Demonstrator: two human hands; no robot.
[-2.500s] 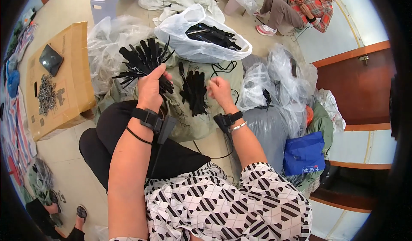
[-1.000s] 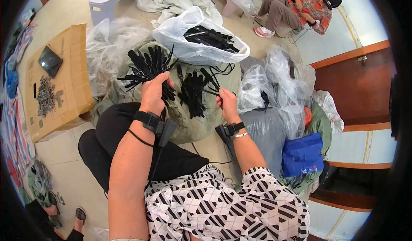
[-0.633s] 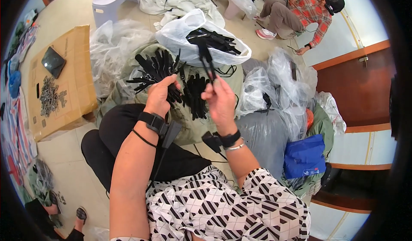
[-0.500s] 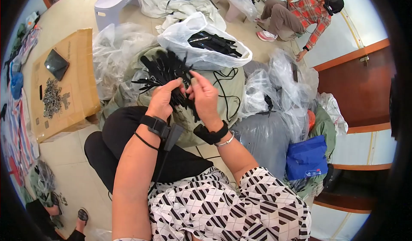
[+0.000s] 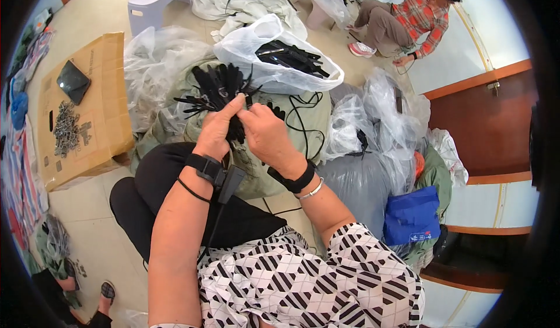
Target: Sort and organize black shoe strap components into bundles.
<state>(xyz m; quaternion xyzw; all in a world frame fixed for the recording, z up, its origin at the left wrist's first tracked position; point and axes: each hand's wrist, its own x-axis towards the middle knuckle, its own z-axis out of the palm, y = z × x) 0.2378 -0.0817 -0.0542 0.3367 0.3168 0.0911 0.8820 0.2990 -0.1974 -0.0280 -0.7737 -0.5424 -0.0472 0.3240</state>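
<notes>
A fanned bundle of narrow black strips [image 5: 220, 84] rises from my left hand [image 5: 214, 132], whose thumb and fingers are closed round its lower end. My right hand [image 5: 263, 134] is closed in a pinch beside the left thumb, at the near edge of the bundle. One strip seems to lie between its fingertips, though the knuckles hide most of it. Just beyond, a white plastic bag [image 5: 242, 45] stands gaping, with many more black strips [image 5: 291, 58] inside. Under my hands is a pale green sack [image 5: 274, 167], and a loose black cord [image 5: 314, 131] curls across it.
Left, a cardboard box [image 5: 111, 132] carries a heap of small metal parts [image 5: 67, 128] and a dark pouch [image 5: 74, 83]. A pale stool [image 5: 153, 4] stands behind. Stuffed plastic bags [image 5: 356, 182] and a blue bag [image 5: 412, 214] crowd the right. A co-worker [image 5: 402, 21] sits far right.
My right hand has turned knuckles up and moved slightly down and left against my left hand. The strips have shifted in the left grip. The co-worker has stretched one arm leftward.
</notes>
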